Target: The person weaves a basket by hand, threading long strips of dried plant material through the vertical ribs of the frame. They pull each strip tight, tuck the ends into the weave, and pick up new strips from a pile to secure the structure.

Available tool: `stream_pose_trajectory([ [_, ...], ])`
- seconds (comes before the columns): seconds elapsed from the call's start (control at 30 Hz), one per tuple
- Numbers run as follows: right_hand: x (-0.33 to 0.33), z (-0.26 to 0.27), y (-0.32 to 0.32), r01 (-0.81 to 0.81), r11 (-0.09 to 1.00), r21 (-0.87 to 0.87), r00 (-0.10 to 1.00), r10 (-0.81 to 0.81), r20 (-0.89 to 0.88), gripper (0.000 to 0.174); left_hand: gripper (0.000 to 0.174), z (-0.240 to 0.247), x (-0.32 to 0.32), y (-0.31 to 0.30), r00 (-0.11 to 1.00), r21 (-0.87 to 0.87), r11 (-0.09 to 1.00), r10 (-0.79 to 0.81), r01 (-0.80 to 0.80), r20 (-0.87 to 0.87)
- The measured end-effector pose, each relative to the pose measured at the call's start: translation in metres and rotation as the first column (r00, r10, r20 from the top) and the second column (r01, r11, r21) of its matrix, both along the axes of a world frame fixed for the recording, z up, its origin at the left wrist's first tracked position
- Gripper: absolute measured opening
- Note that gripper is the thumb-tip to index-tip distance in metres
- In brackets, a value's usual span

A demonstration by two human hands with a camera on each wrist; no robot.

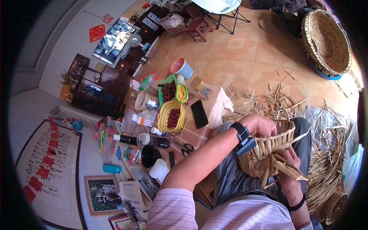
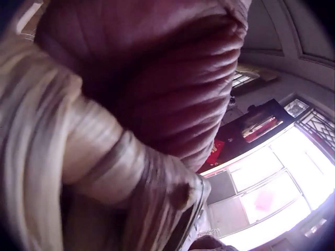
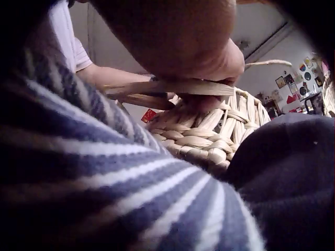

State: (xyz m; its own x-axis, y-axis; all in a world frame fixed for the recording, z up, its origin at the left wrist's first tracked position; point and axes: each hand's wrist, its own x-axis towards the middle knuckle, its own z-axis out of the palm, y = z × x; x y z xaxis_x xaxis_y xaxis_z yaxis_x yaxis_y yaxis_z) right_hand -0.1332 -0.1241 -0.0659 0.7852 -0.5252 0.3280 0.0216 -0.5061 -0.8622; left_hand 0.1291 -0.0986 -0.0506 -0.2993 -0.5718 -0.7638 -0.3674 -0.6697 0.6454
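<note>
Basket [image 1: 257, 159] | left hand [image 1: 264, 126] reaching inside | right hand [image 1: 290, 158] gripping strip [image 1: 292, 171]

Bright daylight washes the floor [image 1: 234, 53] beyond the left hand [image 1: 262, 125], whitening at the head view's right edge; curved distortion and black corners frame it. In the left wrist view, a window [image 2: 264, 201] past the shaded, soft-focused palm is blown out. The right wrist view is dim, the right hand [image 3: 178, 39] shadowed above blurred near cloth [image 3: 131, 178].
</note>
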Motion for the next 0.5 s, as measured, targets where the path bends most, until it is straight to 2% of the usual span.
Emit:
stream_pose_trajectory([
  [0.13,0.001,-0.008,-0.005,-0.009,1.000,-0.017,0.999,0.008,-0.046,0.023,0.038,-0.003,0.003,0.002,0.999,-0.013,1.000,0.023,-0.024,-0.042],
  [0.23,0.003,-0.020,-0.006,-0.010,0.999,-0.035,0.999,0.008,-0.038,0.021,0.038,0.006,0.002,-0.001,0.996,-0.027,0.996,-0.080,0.081,0.043],
  [0.33,0.001,-0.018,-0.006,-0.048,0.999,0.006,0.999,0.048,-0.024,0.019,0.040,0.002,0.000,-0.002,0.997,-0.006,0.997,-0.073,0.073,0.018],
  [0.43,-0.004,-0.004,0.000,-0.122,0.990,0.066,0.992,0.123,-0.013,0.022,0.040,-0.004,0.004,-0.001,0.989,-0.089,0.986,-0.137,0.142,0.063],
  [0.47,-0.003,-0.003,0.001,-0.132,0.988,0.080,0.991,0.133,-0.009,0.025,0.040,0.002,0.004,-0.002,0.955,-0.232,0.935,-0.226,0.268,0.191],
  [0.5,-0.001,-0.010,-0.001,-0.129,0.992,0.016,0.991,0.129,-0.024,0.028,0.039,0.009,0.002,-0.004,0.902,-0.366,0.839,-0.296,0.403,0.314],
])
